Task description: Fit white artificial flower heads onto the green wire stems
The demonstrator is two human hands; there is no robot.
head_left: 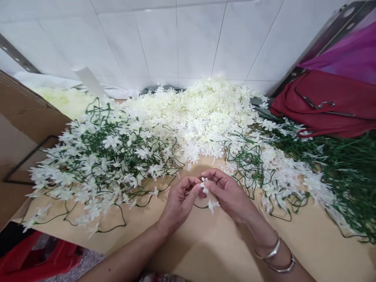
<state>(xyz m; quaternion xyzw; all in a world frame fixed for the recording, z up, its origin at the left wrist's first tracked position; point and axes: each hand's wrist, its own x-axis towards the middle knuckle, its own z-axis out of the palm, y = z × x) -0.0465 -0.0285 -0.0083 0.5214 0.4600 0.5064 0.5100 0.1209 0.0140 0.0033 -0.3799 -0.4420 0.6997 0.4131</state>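
Note:
Both hands meet over the bare front of the brown table [188,254]. Between my left hand [182,196] and my right hand [227,192] is a small white artificial flower [204,185], pinched by the thumb and fingers of each. A green stem with a second white flower [212,205] at its end hangs just below the fingers. My right wrist carries two silver bangles. To the left lies a heap of white flowers on green stems [111,152]. Behind the hands is a big pile of loose white petals [205,109]. Green stems [246,164] lie tangled beside my right hand.
A cardboard box [32,105] stands at the left edge. On the right, a red handbag [329,102] and a purple bag [349,55] rest over a mass of green stems [349,172]. A red plastic stool [38,258] is at lower left. White tiled wall [194,39] closes the back.

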